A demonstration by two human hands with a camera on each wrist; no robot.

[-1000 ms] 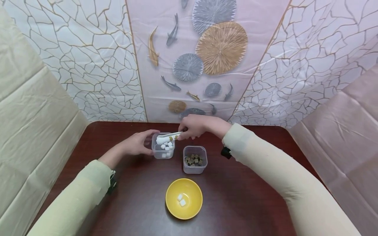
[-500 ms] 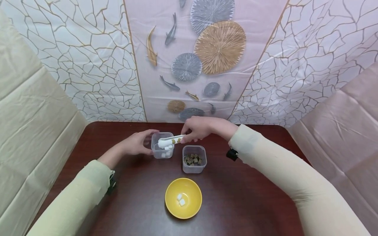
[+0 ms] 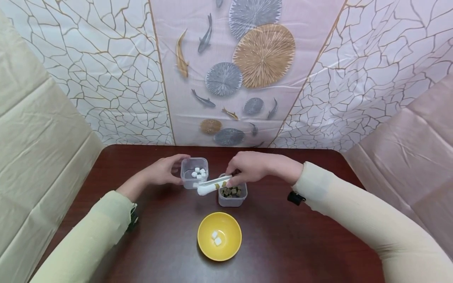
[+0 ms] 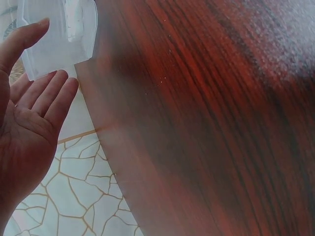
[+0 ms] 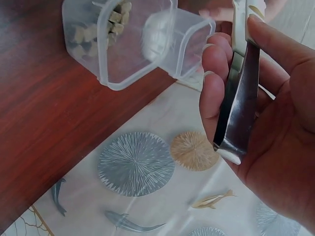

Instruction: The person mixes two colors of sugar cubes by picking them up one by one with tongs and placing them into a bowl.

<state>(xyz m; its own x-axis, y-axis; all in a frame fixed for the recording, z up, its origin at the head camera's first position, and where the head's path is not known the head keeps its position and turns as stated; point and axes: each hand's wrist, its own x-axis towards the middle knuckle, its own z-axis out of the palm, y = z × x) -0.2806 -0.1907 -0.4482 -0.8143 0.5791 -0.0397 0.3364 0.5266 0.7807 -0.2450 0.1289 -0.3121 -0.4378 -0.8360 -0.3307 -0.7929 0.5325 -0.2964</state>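
Note:
My left hand (image 3: 160, 171) holds the left side of a clear plastic container (image 3: 187, 183) with white cubes (image 3: 199, 173) inside. In the left wrist view, thumb and fingers lie on opposite sides of that container (image 4: 55, 44). My right hand (image 3: 249, 167) grips a pair of tongs (image 3: 210, 186) with white ends and a metal handle (image 5: 246, 98). The tongs' tips point left, in front of the container of white cubes; whether a cube sits between them cannot be made out. The right hand is over the rear of a second clear container (image 3: 231, 202), which holds brown cubes (image 3: 229, 192).
A yellow bowl (image 3: 230, 251) stands nearest me on the dark wooden table (image 3: 283, 236), with two white cubes (image 3: 217, 240) in it. Patterned cloth (image 3: 226, 78) hangs behind the table, and plain pale cloth flanks both sides.
The right hand has brought the tongs out of the container of white cubes, toward me and slightly right. My left hand stays on that container.

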